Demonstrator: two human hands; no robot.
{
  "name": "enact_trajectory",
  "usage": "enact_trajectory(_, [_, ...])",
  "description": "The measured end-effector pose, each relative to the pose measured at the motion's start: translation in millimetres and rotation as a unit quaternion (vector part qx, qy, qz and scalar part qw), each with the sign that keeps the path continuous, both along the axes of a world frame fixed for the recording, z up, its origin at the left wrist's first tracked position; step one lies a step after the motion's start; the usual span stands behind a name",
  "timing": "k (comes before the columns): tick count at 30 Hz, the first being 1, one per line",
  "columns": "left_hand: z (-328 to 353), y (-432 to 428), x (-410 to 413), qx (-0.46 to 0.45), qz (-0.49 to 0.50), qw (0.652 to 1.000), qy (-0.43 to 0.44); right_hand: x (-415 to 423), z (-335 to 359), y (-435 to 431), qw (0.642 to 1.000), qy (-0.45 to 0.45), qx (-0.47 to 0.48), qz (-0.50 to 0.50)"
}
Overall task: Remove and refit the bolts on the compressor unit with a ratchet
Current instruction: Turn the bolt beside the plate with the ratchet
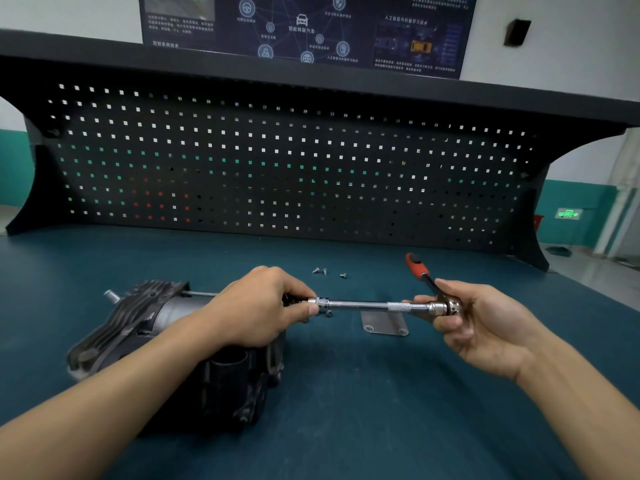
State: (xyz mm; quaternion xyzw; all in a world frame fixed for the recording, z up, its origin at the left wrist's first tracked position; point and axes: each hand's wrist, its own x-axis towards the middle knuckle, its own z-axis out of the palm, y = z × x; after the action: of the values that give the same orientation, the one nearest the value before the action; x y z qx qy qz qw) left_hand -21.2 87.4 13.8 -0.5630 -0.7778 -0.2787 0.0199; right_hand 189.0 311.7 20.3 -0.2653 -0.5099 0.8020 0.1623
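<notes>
The compressor unit (149,317) is lying on its side on the left part of the blue bench (346,393), with its finned end pointing left. The left hand (256,306) is reaching over its right end, the fingers (294,289) curling in and pinching the socket end of the extension bar (360,304). Whether that end is meeting the unit is hidden behind the hand. The bar is running level to the right into the ratchet (420,271), whose red-and-black handle is angling away toward the back. The right hand (485,327) is lying palm-up, its fingers wrapping closed round the ratchet head. Three loose bolts (325,271) are sitting on the bench just beyond the bar, and a metal plate (384,323) is lying under it. A black pegboard (277,161) is standing behind, below a dark poster (304,26).
</notes>
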Motion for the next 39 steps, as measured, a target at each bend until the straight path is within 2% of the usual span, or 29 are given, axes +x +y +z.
enact_trajectory(12, [-0.5, 0.3, 1.9, -0.008, 0.020, 1.000, 0.007, 2.1, -1.4, 4.3, 0.999, 0.006, 0.027, 0.025])
enact_trajectory(20, [-1.3, 0.0, 1.4, -0.018, 0.036, 0.999, 0.018, 9.1, 2.3, 0.2, 0.991, 0.041, 0.118, 0.044])
enact_trajectory(31, [-0.2, -1.0, 1.9, -0.010, 0.008, 1.000, -0.009, 11.0, 5.0, -11.5, 0.965, 0.033, 0.256, 0.046])
enact_trajectory(39, [3.7, 0.4, 1.7, -0.010, -0.003, 1.000, -0.005, 5.1, 2.8, -12.5, 0.975, -0.004, 0.222, 0.004])
